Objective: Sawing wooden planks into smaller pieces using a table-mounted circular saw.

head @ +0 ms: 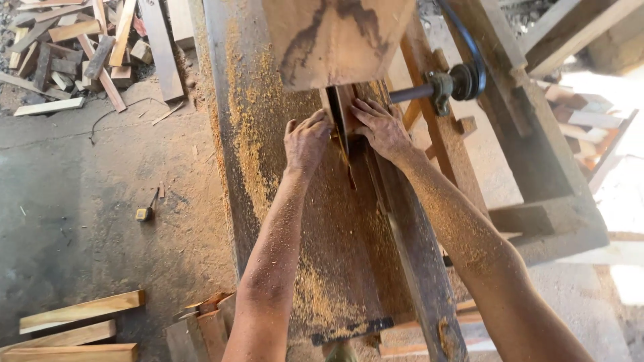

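- The left hand (pixel 306 142) is laid palm down, fingers spread and bent, against the left side of a narrow wooden piece (pixel 339 110) standing on edge at the far middle of the surface (pixel 268 201).
- The right hand (pixel 380 127) is pressed flat against the right side of the same piece, fingers stretched forward; nothing is clasped by either hand, the piece being held only by pressure between the two.
- Both forearms are seen coated with sawdust.
- Just above the piece, a broad wooden guard board (pixel 335 37) with dark stains is seen covering its far end.
- A dark slot (pixel 350 175) is seen in the surface just before the hands, running toward the near edge.
- The surface is strewn with sawdust, thickest along its left edge and near its near edge.
- Beyond the right edge, a metal shaft with a pulley and black belt (pixel 456 82) is mounted on a timber frame.
- On the floor to the left, a small yellow tape measure (pixel 142 214) is seen, with planks (pixel 80 310) by the near left corner and a pile of offcuts (pixel 74 47) at the far left.
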